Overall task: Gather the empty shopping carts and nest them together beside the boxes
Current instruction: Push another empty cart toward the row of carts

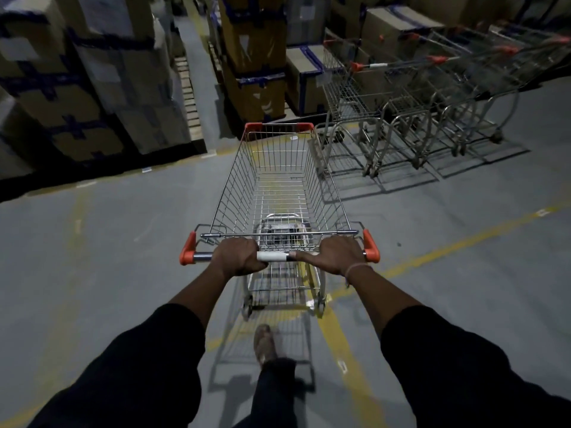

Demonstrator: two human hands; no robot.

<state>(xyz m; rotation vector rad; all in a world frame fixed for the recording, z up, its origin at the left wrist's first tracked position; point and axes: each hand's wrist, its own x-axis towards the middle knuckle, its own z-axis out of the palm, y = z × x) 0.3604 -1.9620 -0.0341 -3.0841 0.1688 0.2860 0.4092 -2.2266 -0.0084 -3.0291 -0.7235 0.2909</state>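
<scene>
Both hands are on the bar. Left hand (238, 256) is wrapping its fingers right over the handle (272, 256) of the shopping cart (279, 193), gripping just left of the white sleeve in the middle. Right hand (335, 256) is gripping the same handle on the other side, fingers curled over the top, thumb lying along the bar toward the centre, a thin band sitting on that wrist. Dark sleeves are running back down both forearms.

That cart is standing on the grey floor (108, 242) directly ahead of the person, its wire basket empty, orange corner caps showing at the front rim and at both ends of the handle. It is pointing toward the stacked cardboard boxes (253, 57) with blue tape, and its front right corner is sitting just beside the nearest cart of the row.

Over on the right, the nested carts (426, 97) are sitting pushed into one another in a line, orange handle ends showing, with more boxes right behind them. Another tall stack of boxes is filling the left side, a narrow aisle running between the stacks.

Yellow lines are crossing the floor under the cart's wheels, and one foot (264, 342) is showing below the basket.
</scene>
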